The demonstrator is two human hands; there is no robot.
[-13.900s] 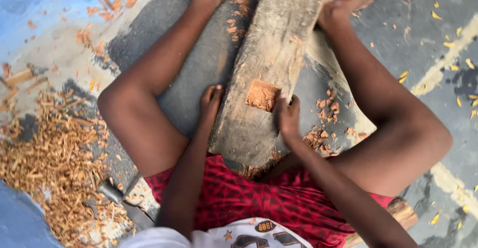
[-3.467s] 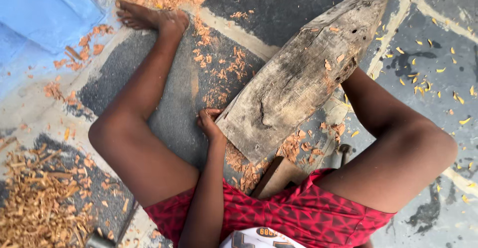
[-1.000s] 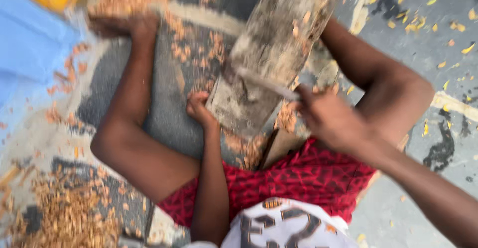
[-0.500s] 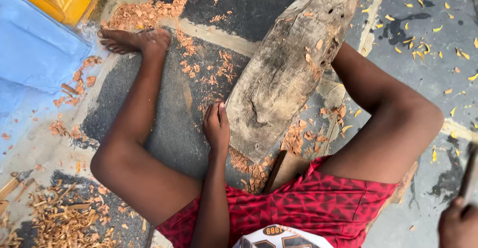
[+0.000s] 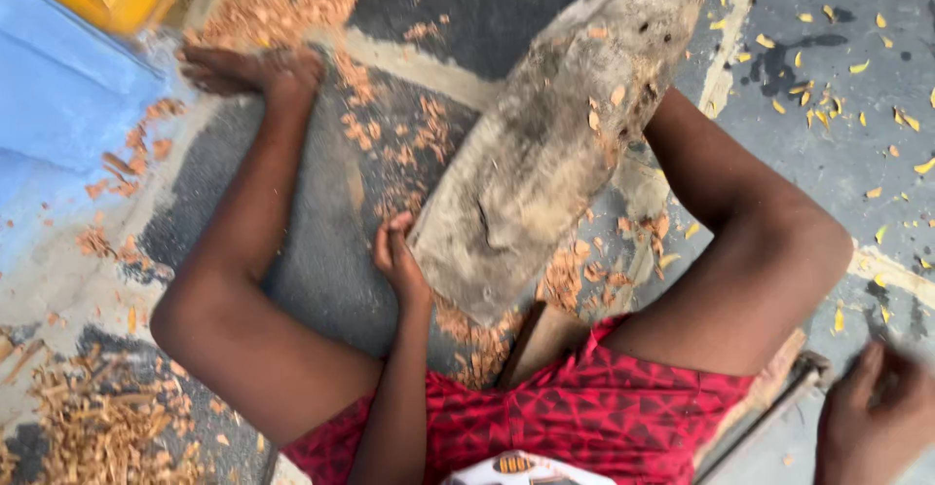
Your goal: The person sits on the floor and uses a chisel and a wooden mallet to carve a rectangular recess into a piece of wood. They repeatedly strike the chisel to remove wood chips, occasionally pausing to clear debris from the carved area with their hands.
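The person sits on the grey concrete floor [image 5: 321,271] with legs spread, and a big grey weathered slab of wood [image 5: 555,154] lies tilted between the knees, its near end close to the red patterned shorts [image 5: 584,412]. The left hand [image 5: 397,256] is at the slab's near left edge, its fingers curled against the wood to keep it from sliding. The right hand [image 5: 877,417] is off to the side, low at the right, by a thin dark tool with a long handle [image 5: 755,422] that lies on the floor; the hand is blurred, so I cannot tell if its fingers are closed on the tool or just near it. Orange wood chips [image 5: 575,276] lie all around. This looks like a pause in the carving, with the wood being held steady
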